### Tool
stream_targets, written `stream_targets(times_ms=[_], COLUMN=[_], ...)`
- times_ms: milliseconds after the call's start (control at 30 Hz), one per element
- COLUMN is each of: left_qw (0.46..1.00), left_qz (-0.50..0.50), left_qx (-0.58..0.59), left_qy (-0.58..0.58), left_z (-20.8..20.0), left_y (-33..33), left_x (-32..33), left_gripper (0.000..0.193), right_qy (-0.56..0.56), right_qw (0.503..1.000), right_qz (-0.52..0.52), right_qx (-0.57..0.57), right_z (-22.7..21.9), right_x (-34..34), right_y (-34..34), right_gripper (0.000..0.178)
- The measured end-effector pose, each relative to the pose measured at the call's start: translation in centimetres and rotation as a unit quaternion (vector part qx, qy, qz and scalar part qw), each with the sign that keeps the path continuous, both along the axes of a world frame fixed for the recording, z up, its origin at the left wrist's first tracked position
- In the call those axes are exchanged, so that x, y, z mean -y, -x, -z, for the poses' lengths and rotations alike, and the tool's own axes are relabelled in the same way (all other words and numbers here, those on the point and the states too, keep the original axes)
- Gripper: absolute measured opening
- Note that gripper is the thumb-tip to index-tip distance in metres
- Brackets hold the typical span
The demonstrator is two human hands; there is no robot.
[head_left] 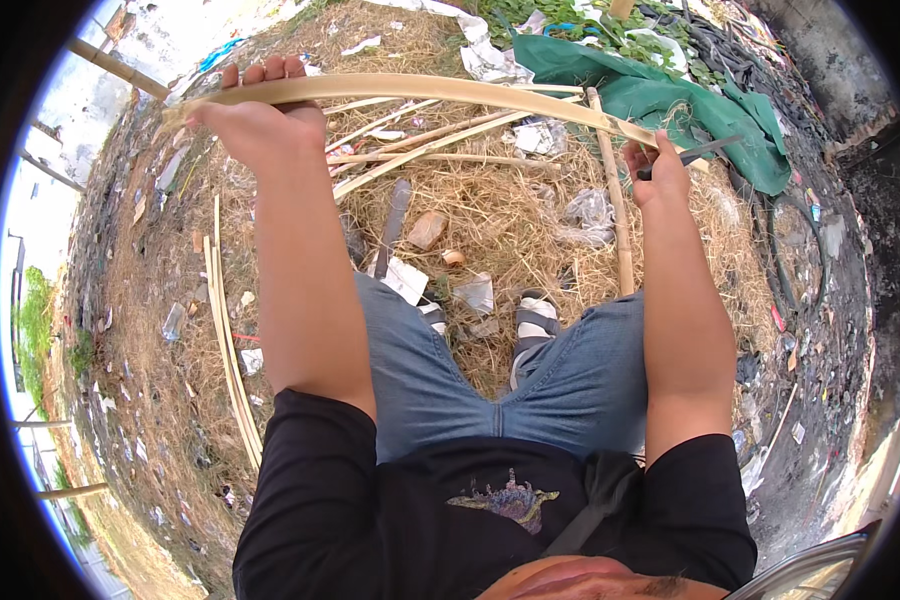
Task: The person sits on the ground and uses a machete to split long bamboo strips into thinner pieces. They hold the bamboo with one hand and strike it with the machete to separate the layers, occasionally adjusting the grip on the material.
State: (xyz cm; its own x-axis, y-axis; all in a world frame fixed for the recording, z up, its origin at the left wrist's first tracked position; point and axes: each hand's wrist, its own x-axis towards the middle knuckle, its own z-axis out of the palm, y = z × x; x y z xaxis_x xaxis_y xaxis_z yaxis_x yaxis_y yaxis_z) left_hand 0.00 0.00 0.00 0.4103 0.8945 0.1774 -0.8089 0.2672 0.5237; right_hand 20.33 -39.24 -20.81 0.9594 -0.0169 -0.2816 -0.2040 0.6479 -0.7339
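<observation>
A long, pale bamboo strip arches across the view in front of me, held up off the ground. My left hand grips it near its left end, fingers over the far side and thumb along the near side. At the other end, my right hand is closed on a knife with a dark handle, its blade pointing out to the right. The strip passes right at these fingers and by the blade; whether the blade cuts into it I cannot tell.
Several cut bamboo strips lie beyond my knees, with more strips at left. A bamboo pole and a large flat blade rest on the straw. Green sheeting lies at the far right, and litter is scattered around.
</observation>
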Motion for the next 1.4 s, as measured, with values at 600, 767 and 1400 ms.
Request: stream_targets(times_ms=[600, 767, 1400], left_qw=[0.946, 0.95, 0.956], left_qz=[-0.035, 0.001, -0.063], left_qx=[-0.104, -0.102, -0.117], left_qy=[-0.306, -0.295, -0.261], left_z=[-1.1, 0.4, 1.4], left_y=[3.1, 3.3, 3.9], left_x=[0.5, -3.2, -6.7], left_gripper=[0.077, 0.078, 0.075], right_qy=[0.434, 0.457, 0.419], right_qw=[0.866, 0.793, 0.821], right_qz=[-0.234, -0.324, -0.31], right_qx=[0.076, 0.24, 0.234], right_z=[-6.3, -8.4, 3.3], right_x=[-9.3, -16.4, -22.9], right_y=[9.8, 15.6, 21.6], right_gripper=[0.044, 0.055, 0.052])
